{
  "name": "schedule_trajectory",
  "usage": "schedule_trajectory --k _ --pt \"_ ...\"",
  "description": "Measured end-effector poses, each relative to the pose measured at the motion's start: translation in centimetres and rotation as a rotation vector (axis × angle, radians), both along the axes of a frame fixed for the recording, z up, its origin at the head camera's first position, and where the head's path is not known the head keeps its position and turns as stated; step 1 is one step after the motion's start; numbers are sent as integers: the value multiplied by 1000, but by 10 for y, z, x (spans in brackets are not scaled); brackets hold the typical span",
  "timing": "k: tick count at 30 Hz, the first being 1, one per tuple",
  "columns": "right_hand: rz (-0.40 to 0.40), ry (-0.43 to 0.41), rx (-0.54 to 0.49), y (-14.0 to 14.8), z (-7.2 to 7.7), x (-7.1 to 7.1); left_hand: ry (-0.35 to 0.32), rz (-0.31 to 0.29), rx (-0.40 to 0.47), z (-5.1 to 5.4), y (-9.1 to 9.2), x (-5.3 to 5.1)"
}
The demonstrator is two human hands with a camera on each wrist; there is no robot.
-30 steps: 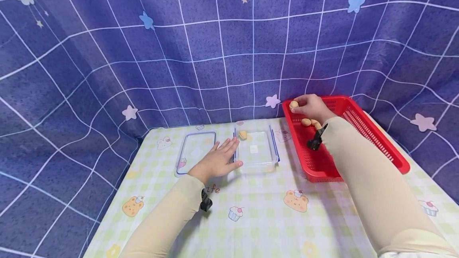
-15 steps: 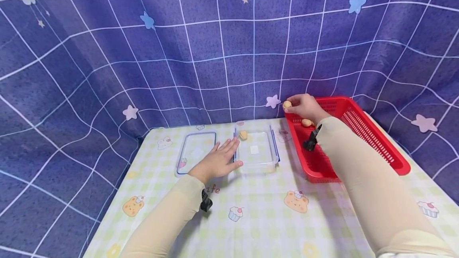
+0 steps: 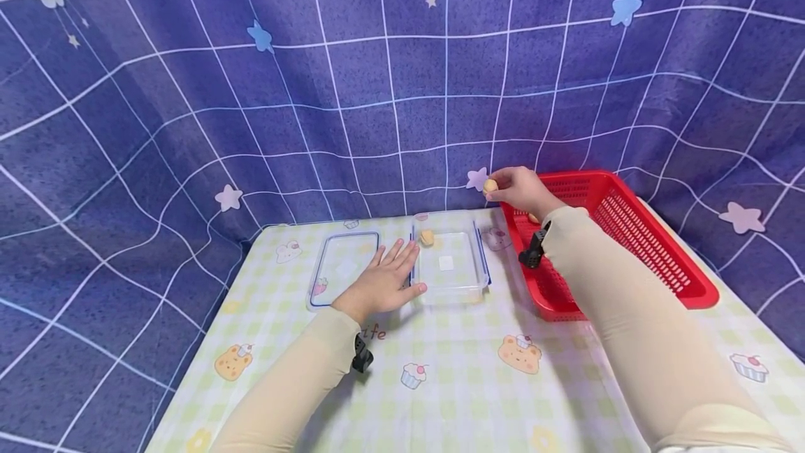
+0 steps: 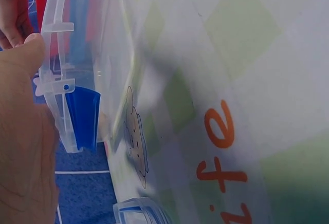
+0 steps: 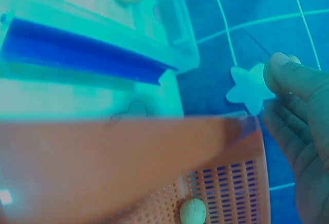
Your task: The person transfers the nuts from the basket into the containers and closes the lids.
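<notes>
My right hand [image 3: 520, 189] pinches a walnut [image 3: 490, 186] between thumb and fingers, in the air just beyond the left rim of the red basket [image 3: 688, 285]. At the table's middle stands a clear plastic container [image 3: 443, 293] with blue side latches and a single walnut [image 3: 427, 237] in its far left corner. My left hand [image 3: 381, 284] rests beside the container, fingers straight and spread, fingertips at its left wall. In the right wrist view another walnut [image 5: 193, 211] lies in the basket; my forearm covers part of the basket's inside in the head view.
A clear lid [image 3: 344, 247] with a blue seal lies flat left of the container, close to my left hand. A blue grid curtain [image 3: 352, 103] hangs along the table's back edge. The checked tablecloth [image 3: 465, 383] spreads in front.
My right hand has carried the walnut leftward, from above the basket to past its left rim. The left hand and the container have stayed in place.
</notes>
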State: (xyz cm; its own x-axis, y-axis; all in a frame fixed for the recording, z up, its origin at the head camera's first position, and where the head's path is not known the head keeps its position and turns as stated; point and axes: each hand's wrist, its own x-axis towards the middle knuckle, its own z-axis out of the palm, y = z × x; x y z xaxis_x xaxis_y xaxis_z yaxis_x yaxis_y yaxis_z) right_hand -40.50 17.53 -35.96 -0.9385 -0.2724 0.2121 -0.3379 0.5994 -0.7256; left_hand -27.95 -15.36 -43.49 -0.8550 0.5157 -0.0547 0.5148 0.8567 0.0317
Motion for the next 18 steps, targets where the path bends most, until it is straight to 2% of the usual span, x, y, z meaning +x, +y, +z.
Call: schedule_trajectory --k 7,18 --pt "0 -4 -16 -18 2 -1 -1 -3 3 4 1 -1" --pt "40 -1 -26 -35 -6 1 -17 6 5 0 0 -2"
